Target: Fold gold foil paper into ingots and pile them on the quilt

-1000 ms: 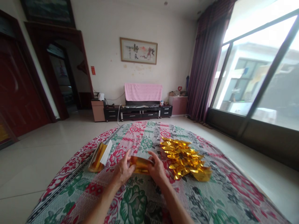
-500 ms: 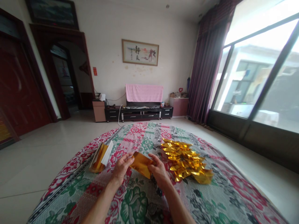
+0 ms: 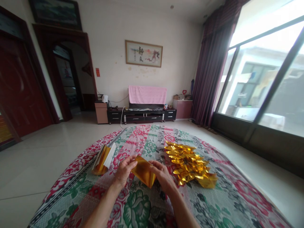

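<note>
A sheet of gold foil paper (image 3: 143, 172) is held up between my two hands above the patterned cloth. My left hand (image 3: 125, 170) pinches its left corner between thumb and fingers. At the opposite side, my right hand (image 3: 161, 173) grips the upper right edge, thumb and fingers closed on it. The sheet tilts, with a corner pointing down toward me. To the right lies a group of folded gold foil pieces (image 3: 187, 161), set in overlapping rows. Left of my hands rests a curled stack of gold and white paper (image 3: 104, 160).
A round table under a flowered cloth (image 3: 136, 204) fills the foreground. Beyond it, across the tiled floor (image 3: 71, 136), stand a low black cabinet (image 3: 143, 117) and a screen draped with a pink towel (image 3: 147, 94). Tall windows and a purple curtain (image 3: 209, 72) are on the right.
My right hand has shifted its hold along the sheet's upper right edge. The sheet's lower corner now hangs further down and shows more of its surface. The left hand keeps its pinch.
</note>
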The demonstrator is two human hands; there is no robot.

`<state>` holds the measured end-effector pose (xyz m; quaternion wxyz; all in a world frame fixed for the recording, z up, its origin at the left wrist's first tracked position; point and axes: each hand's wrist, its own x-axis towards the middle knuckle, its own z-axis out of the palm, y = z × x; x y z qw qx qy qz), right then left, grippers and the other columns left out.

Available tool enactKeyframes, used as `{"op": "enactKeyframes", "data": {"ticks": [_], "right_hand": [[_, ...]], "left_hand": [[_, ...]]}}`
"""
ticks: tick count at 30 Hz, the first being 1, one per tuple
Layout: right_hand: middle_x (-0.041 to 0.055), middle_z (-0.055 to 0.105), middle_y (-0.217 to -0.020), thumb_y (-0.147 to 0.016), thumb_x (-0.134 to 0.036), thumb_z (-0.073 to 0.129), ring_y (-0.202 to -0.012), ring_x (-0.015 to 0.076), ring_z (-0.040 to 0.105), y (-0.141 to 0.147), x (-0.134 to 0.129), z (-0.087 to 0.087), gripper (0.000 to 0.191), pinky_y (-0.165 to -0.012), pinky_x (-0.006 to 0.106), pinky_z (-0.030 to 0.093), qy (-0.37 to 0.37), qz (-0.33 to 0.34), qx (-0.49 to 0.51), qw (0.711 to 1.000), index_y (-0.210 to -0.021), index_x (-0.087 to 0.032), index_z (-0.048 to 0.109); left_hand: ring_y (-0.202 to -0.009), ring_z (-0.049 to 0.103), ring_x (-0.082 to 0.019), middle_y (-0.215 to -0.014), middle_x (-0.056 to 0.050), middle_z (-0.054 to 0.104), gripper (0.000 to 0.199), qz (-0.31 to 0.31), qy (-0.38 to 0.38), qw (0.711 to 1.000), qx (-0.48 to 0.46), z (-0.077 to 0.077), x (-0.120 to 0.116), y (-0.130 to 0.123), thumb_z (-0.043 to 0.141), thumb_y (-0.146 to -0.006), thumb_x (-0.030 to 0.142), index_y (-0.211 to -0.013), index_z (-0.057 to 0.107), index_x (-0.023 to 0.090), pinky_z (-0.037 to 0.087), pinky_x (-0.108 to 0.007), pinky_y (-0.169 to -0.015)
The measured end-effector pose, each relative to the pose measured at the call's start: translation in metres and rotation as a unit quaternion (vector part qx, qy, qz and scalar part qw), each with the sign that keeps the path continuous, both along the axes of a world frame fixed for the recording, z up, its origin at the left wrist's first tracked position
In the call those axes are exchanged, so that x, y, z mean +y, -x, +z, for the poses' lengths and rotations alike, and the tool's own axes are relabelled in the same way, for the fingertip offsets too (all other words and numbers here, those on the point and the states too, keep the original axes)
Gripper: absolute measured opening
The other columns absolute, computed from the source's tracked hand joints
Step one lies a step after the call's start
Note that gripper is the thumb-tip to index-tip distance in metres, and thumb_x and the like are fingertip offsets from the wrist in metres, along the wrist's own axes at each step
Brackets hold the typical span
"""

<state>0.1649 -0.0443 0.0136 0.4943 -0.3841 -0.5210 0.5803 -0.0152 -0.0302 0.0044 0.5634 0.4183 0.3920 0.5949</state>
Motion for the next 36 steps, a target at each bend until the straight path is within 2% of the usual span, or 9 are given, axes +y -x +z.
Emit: {"op": "enactKeyframes", "data": {"ticks": [4, 7, 13, 17, 21, 26, 31, 36], "right_hand": [[0.001, 0.064, -0.072, -0.066, -0.043, 0.066, -0.062, 0.0134, 0.054, 0.001, 0.002, -0.004, 0.031, -0.059, 0.023, 0.041, -0.016, 0.013, 0.007, 1.0, -0.081, -0.016, 0.065], [0.0006, 0.063, -0.071, -0.063, -0.043, 0.068, -0.062, 0.0132, 0.053, 0.003, 0.003, -0.006, 0.031, -0.06, 0.024, 0.041, -0.022, -0.007, 0.022, 0.999, -0.079, -0.016, 0.066], [-0.0024, 0.058, -0.065, -0.062, -0.039, 0.07, -0.056, 0.0099, 0.048, 0.007, 0.002, -0.005, 0.025, -0.054, 0.021, 0.037, -0.022, -0.026, 0.036, 0.999, -0.072, -0.017, 0.064], [-0.0034, 0.056, -0.063, -0.063, -0.036, 0.068, -0.055, 0.0088, 0.046, 0.008, 0.004, -0.008, 0.022, -0.053, 0.02, 0.035, -0.035, -0.016, 0.028, 0.999, -0.072, -0.016, 0.063], [-0.0044, 0.053, -0.057, -0.065, -0.032, 0.063, -0.052, 0.0079, 0.042, 0.008, 0.005, -0.011, 0.016, -0.051, 0.019, 0.032, -0.052, -0.014, -0.009, 0.998, -0.068, -0.016, 0.061], [-0.0046, 0.048, -0.055, -0.067, -0.022, 0.055, -0.051, 0.0075, 0.039, 0.008, 0.005, -0.013, 0.007, -0.048, 0.019, 0.029, -0.105, -0.002, -0.104, 0.989, -0.066, -0.016, 0.059], [-0.0025, 0.053, -0.064, -0.074, -0.026, 0.053, -0.059, 0.0093, 0.044, 0.008, 0.0, -0.007, 0.014, -0.054, 0.019, 0.034, -0.172, -0.033, -0.17, 0.97, -0.074, -0.016, 0.063], [-0.0033, 0.047, -0.057, -0.076, -0.03, 0.052, -0.053, 0.0079, 0.039, 0.008, -0.002, -0.002, 0.019, -0.049, 0.018, 0.029, -0.169, -0.032, -0.166, 0.971, -0.072, -0.015, 0.063]], "left_hand": [[-0.079, 0.063, -0.017, -0.09, -0.003, 0.067, 0.05, 0.006, 0.007, 1.0, -0.006, 0.001, 0.0, 0.0, 0.073, -0.06, 0.03, -0.105, 0.059, 0.015, 0.047, -0.026, -0.071], [-0.082, 0.063, -0.016, -0.091, -0.002, 0.068, 0.049, 0.018, 0.012, 1.0, -0.002, 0.0, 0.0, 0.0, 0.073, -0.061, 0.031, -0.106, 0.06, 0.016, 0.046, -0.024, -0.074], [-0.07, 0.063, -0.017, -0.078, -0.003, 0.07, 0.036, -0.023, 0.013, 0.999, -0.031, 0.0, -0.001, -0.003, 0.072, -0.061, 0.033, -0.091, 0.064, 0.014, 0.047, -0.026, -0.068], [-0.07, 0.063, -0.016, -0.081, -0.004, 0.07, 0.04, -0.012, 0.025, 0.997, -0.065, 0.002, 0.0, -0.002, 0.074, -0.058, 0.029, -0.093, 0.062, 0.014, 0.047, -0.026, -0.068], [-0.071, 0.063, -0.015, -0.083, -0.004, 0.069, 0.044, 0.0, 0.025, 0.997, -0.07, 0.0, 0.002, 0.001, 0.075, -0.056, 0.026, -0.096, 0.062, 0.015, 0.047, -0.025, -0.068], [-0.072, 0.064, -0.016, -0.086, -0.005, 0.069, 0.044, 0.004, 0.013, 0.999, -0.046, -0.001, 0.002, 0.001, 0.073, -0.057, 0.025, -0.099, 0.062, 0.015, 0.047, -0.025, -0.067], [-0.078, 0.064, -0.018, -0.089, -0.005, 0.07, 0.043, -0.005, -0.003, 1.0, 0.001, 0.005, -0.001, -0.005, 0.072, -0.058, 0.026, -0.099, 0.064, 0.015, 0.047, -0.025, -0.069], [-0.079, 0.064, -0.019, -0.089, -0.005, 0.07, 0.045, -0.003, -0.003, 1.0, 0.019, 0.007, -0.003, -0.008, 0.072, -0.059, 0.025, -0.103, 0.064, 0.015, 0.049, -0.026, -0.07]]}}
